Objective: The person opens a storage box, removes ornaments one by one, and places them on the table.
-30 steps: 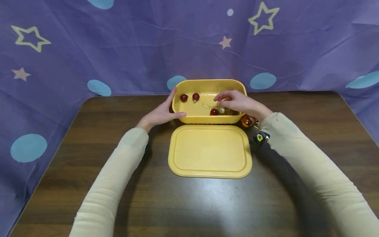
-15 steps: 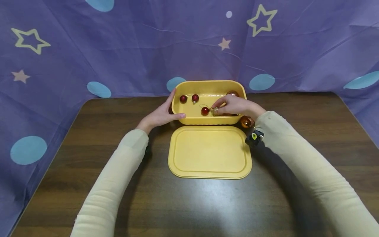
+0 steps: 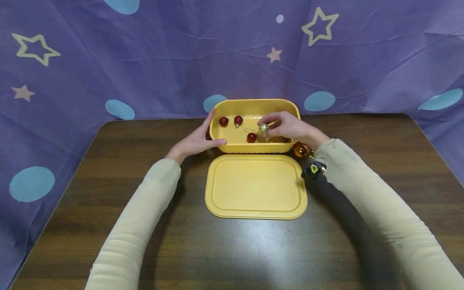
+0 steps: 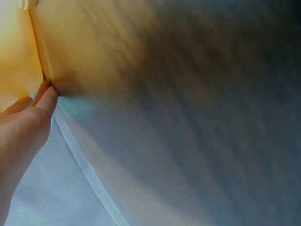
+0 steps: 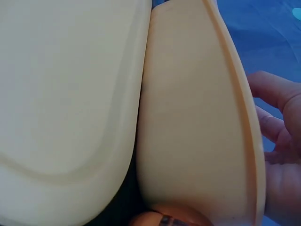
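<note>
A yellow plastic box (image 3: 250, 148) stands at the back of the table in the head view. My left hand (image 3: 195, 139) holds its left end, thumb along the front rim and fingers on the outer wall; the left wrist view shows those fingers (image 4: 47, 96) against the wall. Inside the box, my right hand (image 3: 290, 125) pinches a gold glitter bauble (image 3: 263, 128). A red bauble (image 3: 251, 137) lies just below it. Two dark red baubles, a left one (image 3: 223, 121) and a right one (image 3: 238, 120), rest at the box's left. The right hand hides part of the box's right side.
A yellow lid (image 3: 256, 187) lies flat right in front of the box. A shiny copper bauble (image 3: 301, 149) sits outside the box's front right corner, under the right wrist. Behind the wooden table (image 3: 224, 253) hangs a purple cloth (image 3: 163, 60) with stars.
My right hand moved left and down inside the box, took hold of the gold bauble and raised it slightly. The nearby red bauble shifted left. The left hand stayed on the box.
</note>
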Demonstrator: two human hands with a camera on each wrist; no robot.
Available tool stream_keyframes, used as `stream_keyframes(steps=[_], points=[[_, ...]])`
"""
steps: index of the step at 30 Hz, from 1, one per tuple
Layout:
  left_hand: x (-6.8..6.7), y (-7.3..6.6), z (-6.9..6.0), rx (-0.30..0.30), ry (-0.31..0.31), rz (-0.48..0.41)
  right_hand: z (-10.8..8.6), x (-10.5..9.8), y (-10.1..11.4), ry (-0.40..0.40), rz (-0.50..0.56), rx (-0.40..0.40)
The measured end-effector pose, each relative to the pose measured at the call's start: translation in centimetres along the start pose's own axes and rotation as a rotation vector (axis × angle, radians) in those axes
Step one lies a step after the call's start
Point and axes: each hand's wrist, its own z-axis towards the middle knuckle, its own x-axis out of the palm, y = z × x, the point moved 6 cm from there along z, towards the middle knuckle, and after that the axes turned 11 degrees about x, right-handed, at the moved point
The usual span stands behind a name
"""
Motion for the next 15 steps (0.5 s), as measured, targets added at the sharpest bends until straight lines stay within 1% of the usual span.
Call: stream_keyframes(steps=[5,10,15], points=[[-0.1,-0.1,0.1,0.024,-0.001,-0.011,-0.8,-0.5,0.2,-0.043,0.045,-0.036],[0.1,0.0,0.0,0.017,0.000,-0.030,-2.1,-1.3,0.5,-0.090,0.070,-0.098],[0.1,0.0,0.1,0.017,0.002,-0.017,-3.5,-2.3,0.6,-0.135,0.072,-0.124]])
